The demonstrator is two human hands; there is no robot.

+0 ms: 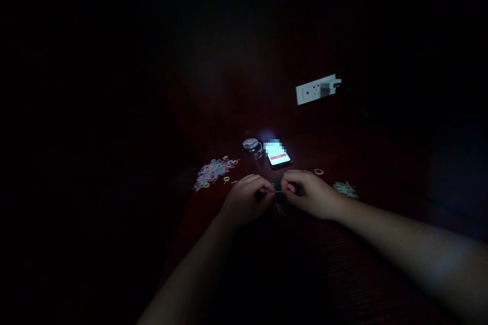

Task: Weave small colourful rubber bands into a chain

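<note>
Darkness hides the edges of the worktop and the far left. Both forearms run out of view at the bottom. The small green piece between the hands is partly covered by fingers; part of the phone's screen is pixelated.

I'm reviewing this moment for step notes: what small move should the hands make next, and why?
Perhaps ease the left hand and right hand slightly apart: both seem to pinch the green strand, only a short stretch of it shows between them, and the light is dim.
</note>
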